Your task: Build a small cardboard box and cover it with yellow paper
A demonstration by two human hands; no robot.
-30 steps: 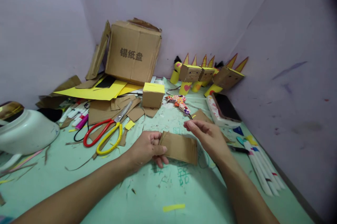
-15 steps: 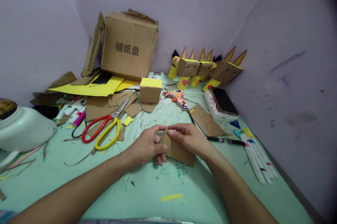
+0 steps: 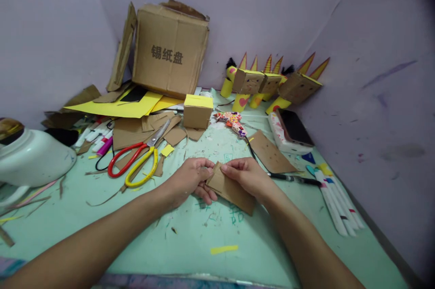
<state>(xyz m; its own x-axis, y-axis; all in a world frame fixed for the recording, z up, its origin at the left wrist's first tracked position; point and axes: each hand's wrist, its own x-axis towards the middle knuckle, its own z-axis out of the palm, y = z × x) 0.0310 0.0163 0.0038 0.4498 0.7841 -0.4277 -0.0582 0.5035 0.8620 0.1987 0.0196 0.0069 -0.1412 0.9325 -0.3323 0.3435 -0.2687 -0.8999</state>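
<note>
On a green work mat [image 3: 190, 243] littered with scraps and scissors [image 3: 137, 164], the left hand [image 3: 188, 180] and right hand [image 3: 246, 178] both pinch the upper edge of a cardboard piece [image 3: 233, 191], seemingly light, stiff and creasable, best held by its edges.

Scissors [image 3: 137, 162], big carton [image 3: 170, 51], phone [image 3: 295, 127], glue gun [image 3: 233, 122].

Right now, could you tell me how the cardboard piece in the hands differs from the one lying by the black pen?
The held piece is pinched at its upper corner by the left hand and right hand; the loose piece lies untouched, flat on the green table. The loose piece shows small dots; the held piece looks plain. Both are brown cardboard rectangles.
</note>
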